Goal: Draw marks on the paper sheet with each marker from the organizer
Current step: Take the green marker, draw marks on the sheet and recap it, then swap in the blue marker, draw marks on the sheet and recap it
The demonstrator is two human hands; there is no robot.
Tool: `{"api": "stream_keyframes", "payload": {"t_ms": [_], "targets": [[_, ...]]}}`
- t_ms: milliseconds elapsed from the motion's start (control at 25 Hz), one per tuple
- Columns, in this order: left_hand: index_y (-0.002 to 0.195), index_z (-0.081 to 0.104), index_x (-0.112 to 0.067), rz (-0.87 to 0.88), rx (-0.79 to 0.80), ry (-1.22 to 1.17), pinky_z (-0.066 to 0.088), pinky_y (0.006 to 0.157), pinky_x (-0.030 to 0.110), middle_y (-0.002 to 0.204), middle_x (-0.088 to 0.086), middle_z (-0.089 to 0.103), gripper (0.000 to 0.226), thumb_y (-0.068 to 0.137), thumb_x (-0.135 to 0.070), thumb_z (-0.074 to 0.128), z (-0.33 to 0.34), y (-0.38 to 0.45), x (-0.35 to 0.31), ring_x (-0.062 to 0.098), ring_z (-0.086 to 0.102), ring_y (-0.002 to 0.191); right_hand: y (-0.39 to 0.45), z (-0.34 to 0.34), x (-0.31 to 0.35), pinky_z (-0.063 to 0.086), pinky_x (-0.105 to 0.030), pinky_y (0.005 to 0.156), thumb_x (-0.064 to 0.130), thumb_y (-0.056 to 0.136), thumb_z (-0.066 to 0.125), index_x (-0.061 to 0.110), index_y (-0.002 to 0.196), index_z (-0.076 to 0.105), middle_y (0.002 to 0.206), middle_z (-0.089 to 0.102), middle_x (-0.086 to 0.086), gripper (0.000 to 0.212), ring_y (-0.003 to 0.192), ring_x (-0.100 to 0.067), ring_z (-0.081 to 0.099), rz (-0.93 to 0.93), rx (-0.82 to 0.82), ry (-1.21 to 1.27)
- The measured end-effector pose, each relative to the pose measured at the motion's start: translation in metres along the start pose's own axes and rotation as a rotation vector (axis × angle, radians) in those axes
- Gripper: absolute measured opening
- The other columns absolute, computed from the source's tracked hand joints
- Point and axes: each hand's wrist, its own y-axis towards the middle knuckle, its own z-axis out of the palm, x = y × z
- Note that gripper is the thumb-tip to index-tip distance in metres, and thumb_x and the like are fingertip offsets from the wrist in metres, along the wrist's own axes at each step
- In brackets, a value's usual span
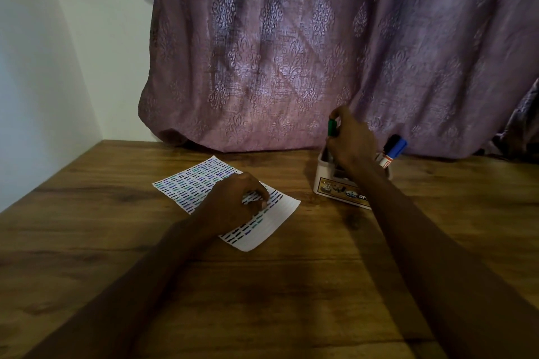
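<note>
We see the paper sheet [204,183], rows of short blue, green and black dashes, flat on the wooden desk [291,285] under our left hand [236,198], its fingers pressing down. Our right hand [350,140] pinches a green-capped marker [332,128] above the white organizer [323,181]. A mauve patterned curtain [291,52] hangs behind.

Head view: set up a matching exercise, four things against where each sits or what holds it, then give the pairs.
Things:
1. green marker
2. blue-capped marker
3. paper sheet
4. organizer

Places:
A. under the left hand, covered in rows of dashes
B. on the table, right of the sheet
C. in the grip of the right hand, above the organizer
D. leaning out of the organizer's right side

Pairs: 1-C, 2-D, 3-A, 4-B
</note>
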Motion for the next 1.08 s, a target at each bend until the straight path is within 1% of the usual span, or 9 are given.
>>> {"api": "stream_keyframes", "payload": {"t_ms": [120,360,560,680,800,880,920,1000,1080], "targets": [[0.108,0.072,-0.039,0.001,0.003,0.007,0.043,0.099,0.029,0.119,-0.016,0.064,0.020,0.088,-0.041,0.072,0.001,0.000,0.000,0.004,0.055,0.114,0.000,0.000,-0.003,0.064,-0.053,0.081,0.006,0.090,0.075,0.026,0.129,0.050,0.118,0.074,-0.015,0.050,0.100,-0.034,0.073,-0.017,0.014,-0.013],[0.108,0.071,-0.041,0.009,0.008,0.018,0.044,0.100,0.031,0.120,-0.017,0.064,0.020,0.087,-0.042,0.072,0.001,0.000,0.001,0.004,0.055,0.114,-0.008,-0.001,-0.002,0.065,-0.046,0.078,0.005,0.088,0.076,0.025,0.128,0.053,0.115,0.076,-0.014,0.050,0.100,-0.033,0.074,-0.037,-0.034,-0.012],[0.114,0.068,-0.041,0.008,0.004,0.012,0.042,0.097,0.028,0.122,-0.017,0.063,0.025,0.089,-0.042,0.070,0.001,0.001,0.003,0.002,0.053,0.113,-0.017,-0.010,0.002,0.062,-0.051,0.090,0.004,0.090,0.076,0.019,0.146,0.048,0.125,0.072,-0.017,0.064,0.112,-0.035,0.070,-0.064,-0.028,0.063],[0.119,0.068,-0.038,0.016,0.001,0.034,0.044,0.099,0.029,0.126,-0.015,0.064,0.028,0.091,-0.040,0.069,0.002,0.001,0.001,0.002,0.053,0.112,-0.040,-0.021,0.001,0.059,-0.047,0.094,0.012,0.094,0.072,0.016,0.144,0.052,0.128,0.070,-0.008,0.054,0.114,-0.027,0.068,-0.073,-0.212,0.220],[0.121,0.067,-0.035,0.042,-0.020,0.062,0.043,0.097,0.029,0.127,-0.011,0.064,0.029,0.092,-0.038,0.068,0.004,0.003,-0.002,0.004,0.053,0.112,-0.069,-0.035,-0.010,0.055,-0.041,0.084,0.015,0.092,0.064,0.017,0.126,0.060,0.112,0.068,-0.004,0.035,0.102,-0.023,0.064,-0.073,-0.583,0.259],[0.121,0.067,-0.035,0.051,-0.045,0.058,0.042,0.095,0.028,0.126,-0.011,0.065,0.028,0.093,-0.038,0.067,0.002,0.002,-0.003,0.005,0.055,0.112,-0.078,-0.040,-0.021,0.049,-0.038,0.085,0.015,0.089,0.065,0.012,0.121,0.061,0.110,0.065,-0.010,0.032,0.104,-0.027,0.060,0.023,-0.762,0.240],[0.120,0.067,-0.036,0.053,-0.057,0.057,0.042,0.094,0.028,0.125,-0.012,0.065,0.027,0.093,-0.038,0.067,0.002,0.002,-0.004,0.005,0.056,0.112,-0.080,-0.041,-0.027,0.048,-0.040,0.089,0.017,0.088,0.068,0.008,0.121,0.061,0.114,0.064,-0.014,0.035,0.108,-0.030,0.059,0.117,-0.776,0.240],[0.119,0.067,-0.037,0.048,-0.064,0.066,0.043,0.097,0.029,0.124,-0.013,0.065,0.026,0.093,-0.038,0.066,0.001,0.001,-0.005,0.007,0.057,0.114,-0.080,-0.039,-0.035,0.045,-0.046,0.099,0.024,0.088,0.076,0.004,0.125,0.059,0.125,0.061,-0.018,0.046,0.120,-0.036,0.055,0.335,-0.669,0.262],[0.119,0.068,-0.037,0.042,-0.062,0.066,0.044,0.101,0.033,0.125,-0.012,0.066,0.026,0.093,-0.037,0.067,0.001,0.000,-0.005,0.008,0.057,0.117,-0.078,-0.034,-0.042,0.043,-0.050,0.104,0.035,0.085,0.082,0.006,0.125,0.058,0.130,0.059,-0.019,0.056,0.123,-0.039,0.055,0.513,-0.560,0.310]]}}
